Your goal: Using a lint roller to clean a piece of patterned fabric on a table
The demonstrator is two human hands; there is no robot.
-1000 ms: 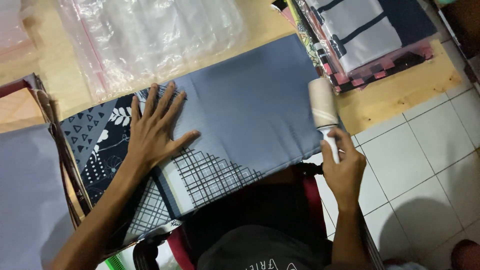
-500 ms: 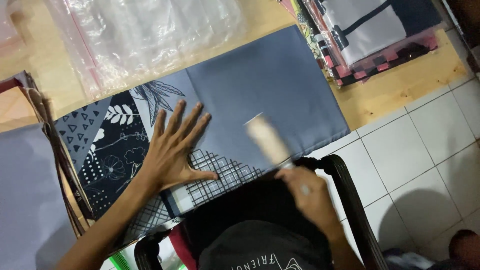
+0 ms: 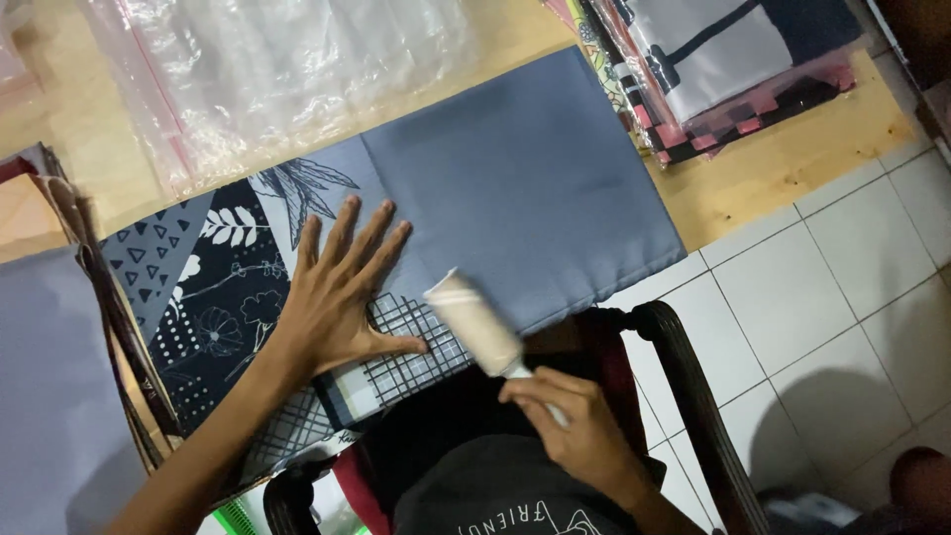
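Resting beside left fingers [image 3: 367, 243]: lint roller [image 3: 474, 321].

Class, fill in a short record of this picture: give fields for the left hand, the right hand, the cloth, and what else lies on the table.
left hand: flat, fingers spread, pressing on the folded cloth
right hand: grips the handle of a lint roller
lint roller: cream roll, lying on the near edge of the cloth
folded cloth: grey-blue, with a patterned dark part at the left
table: light wood
clear plastic bags: beyond the cloth
stack of packed fabrics: far right corner
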